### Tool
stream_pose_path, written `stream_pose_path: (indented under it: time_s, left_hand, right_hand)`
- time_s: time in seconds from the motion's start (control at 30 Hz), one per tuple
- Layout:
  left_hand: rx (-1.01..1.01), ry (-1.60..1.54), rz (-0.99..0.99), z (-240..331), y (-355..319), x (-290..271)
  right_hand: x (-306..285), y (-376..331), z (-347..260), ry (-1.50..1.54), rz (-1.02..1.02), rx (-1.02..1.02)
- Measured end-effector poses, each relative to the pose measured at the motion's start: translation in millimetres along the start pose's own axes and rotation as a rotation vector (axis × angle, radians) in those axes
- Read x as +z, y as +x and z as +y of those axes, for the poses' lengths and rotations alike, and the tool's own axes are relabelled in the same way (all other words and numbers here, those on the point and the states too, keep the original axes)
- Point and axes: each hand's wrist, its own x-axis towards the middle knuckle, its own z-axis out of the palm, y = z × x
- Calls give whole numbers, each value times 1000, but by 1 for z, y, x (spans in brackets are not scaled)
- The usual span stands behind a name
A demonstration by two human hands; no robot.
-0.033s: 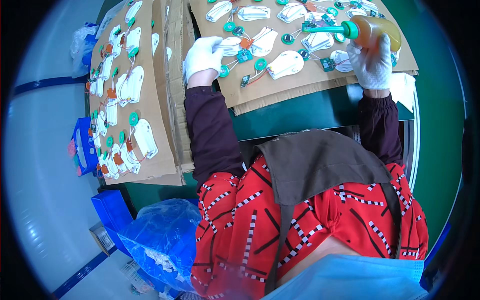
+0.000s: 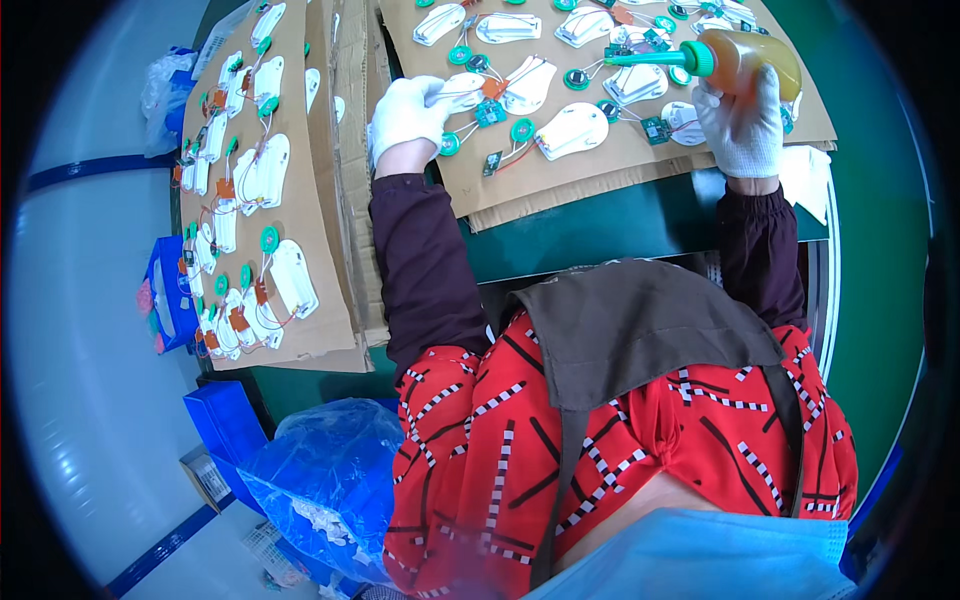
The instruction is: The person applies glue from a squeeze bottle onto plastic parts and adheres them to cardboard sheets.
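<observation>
At your far left, a cardboard sheet carries rows of white plastic housings, wired to green discs and orange pieces. Below it sits a blue plastic bag.

Your left hand, in a white glove, is at the left edge of the second cardboard sheet, which lies on the green desk. Its thumb and fingers are bent at the end of a white housing; you cannot tell from this view whether the grip is closed on it. An orange piece and a green circuit board lie just right of that housing.

To the right, the green nozzle of an amber squeeze bottle points left above the second sheet. Contact between tip and parts cannot be determined. Your gloved right hand supports the tilted bottle, its grip closed around the body. A white sheet lies beside your right wrist.
</observation>
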Motion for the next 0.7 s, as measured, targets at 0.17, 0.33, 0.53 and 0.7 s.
stream_pose_path:
  time_s: [0.17, 0.33, 0.53, 0.7]
  left_hand:
    - [-192, -147, -11, 12, -4, 9]
    - [-80, -112, 222, 19, -20, 22]
    - [-59, -98, 388, 23, -30, 32]
    - [-280, -399, 297, 16, -26, 35]
  right_hand:
    - [2, 14, 4, -212, -92, -7]
    - [71, 14, 39, -94, -294, -19]
    - [106, 16, 54, -249, -353, -90]
    - [106, 16, 71, -525, -374, -113]
